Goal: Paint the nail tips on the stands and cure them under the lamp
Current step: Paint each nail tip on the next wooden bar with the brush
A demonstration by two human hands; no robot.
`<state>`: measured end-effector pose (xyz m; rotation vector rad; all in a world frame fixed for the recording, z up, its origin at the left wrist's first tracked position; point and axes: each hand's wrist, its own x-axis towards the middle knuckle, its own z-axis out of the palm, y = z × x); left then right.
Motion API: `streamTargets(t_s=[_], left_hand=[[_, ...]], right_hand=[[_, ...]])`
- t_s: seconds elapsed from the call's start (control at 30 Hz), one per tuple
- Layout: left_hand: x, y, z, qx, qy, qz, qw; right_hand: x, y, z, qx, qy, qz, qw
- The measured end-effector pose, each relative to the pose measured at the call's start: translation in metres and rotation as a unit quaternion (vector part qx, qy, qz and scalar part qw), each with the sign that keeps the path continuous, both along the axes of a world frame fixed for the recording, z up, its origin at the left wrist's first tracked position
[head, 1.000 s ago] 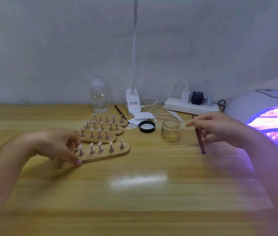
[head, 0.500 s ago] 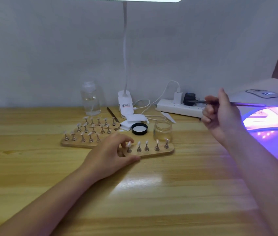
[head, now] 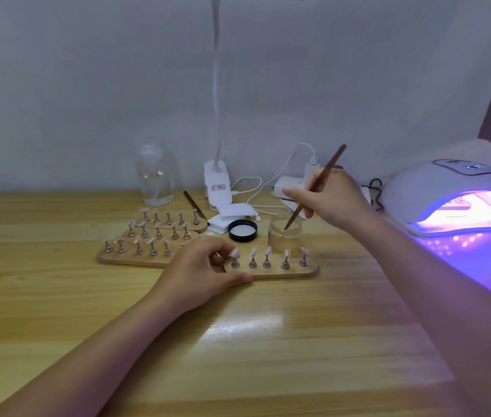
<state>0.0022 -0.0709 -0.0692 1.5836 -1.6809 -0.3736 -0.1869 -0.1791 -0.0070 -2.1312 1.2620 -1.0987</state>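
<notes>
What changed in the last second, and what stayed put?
The left hand slid the nearest wooden stand right, away from the other stands, to just in front of the glass jar, and still holds its end. The right hand kept its grip on the brush, raised it and dipped its tip into the jar. The curing lamp stays lit.

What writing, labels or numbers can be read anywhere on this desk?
Nothing can be read for certain.
Desk lamp base: a small label with red and dark print, too blurred to read.
Curing lamp: a lit display on top showing characters, too small to make out.
Jar, lid, bottle: no visible text.
</notes>
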Motion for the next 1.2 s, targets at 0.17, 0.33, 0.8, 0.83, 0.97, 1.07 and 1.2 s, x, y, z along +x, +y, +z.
streamTargets(t_s=[0.17,0.33,0.8,0.83,0.97,1.07,1.2], left_hand=[[0.001,0.0,0.001,0.009,0.051,-0.011,0.999],[0.006,-0.001,0.003,0.016,0.104,-0.027,0.994],[0.005,-0.002,0.0,0.009,0.115,-0.012,0.993],[0.005,-0.002,0.0,0.006,0.113,-0.011,0.993],[0.004,-0.001,0.0,-0.002,0.108,-0.01,0.994],[0.004,0.0,-0.001,-0.015,0.105,-0.017,0.994],[0.003,0.002,-0.001,-0.047,0.076,-0.03,0.996]], right_hand=[[0.01,0.003,-0.009,0.002,0.076,0.008,0.997],[-0.001,-0.002,-0.005,0.01,-0.045,-0.027,0.999],[-0.03,-0.01,-0.015,0.065,-0.173,-0.08,0.979],[-0.032,-0.011,-0.015,0.063,-0.173,-0.09,0.979],[-0.037,-0.015,-0.014,0.046,-0.225,-0.131,0.964],[-0.032,-0.008,-0.002,0.012,-0.301,-0.112,0.947],[-0.005,0.021,0.011,-0.033,-0.332,-0.013,0.943]])
